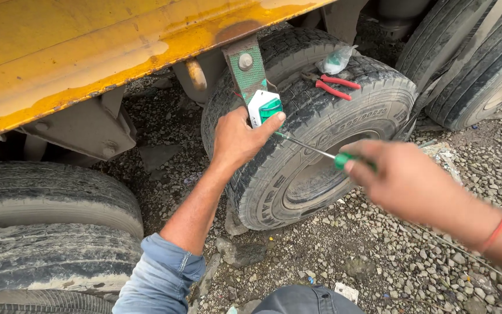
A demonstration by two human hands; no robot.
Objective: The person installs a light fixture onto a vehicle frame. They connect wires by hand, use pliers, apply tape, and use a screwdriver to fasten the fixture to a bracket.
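- Gravel ground (413, 256) lies all around us, grey stones and dirt running under a truck, with a flat stone (242, 251) near the foot of the middle tyre.
- Above us on the left hangs the yellow truck body (88, 46), its paint worn and rust-stained along the lower edge.
- We see a black tyre (321, 116) straight ahead, a pair of muddy tyres (47, 232) at the lower left, and more tyres (472, 58) at the upper right.
- A green metal bracket (247, 72) with a bolt hangs down from the yellow edge in front of the middle tyre.
- At the bracket's lower end sits a small white and green lamp (264, 107).
- Our left hand (240, 138) rests on that lamp, fingers wrapped around its white side and the thumb pressed against the green lens.
- Our right hand (405, 180) is blurred; its fingers are closed around the green handle of a screwdriver (315, 150).
- The screwdriver's thin shaft points up and left, its tip just below the lamp by our left thumb; we cannot tell whether it touches.
- On top of the middle tyre lie red-handled pliers (333, 85) and, just beside them, a small clear plastic bag (337, 59) with something green inside.
- A blue sleeve (161, 276) is rolled up on our left arm, and a red band (495, 232) circles our right wrist.
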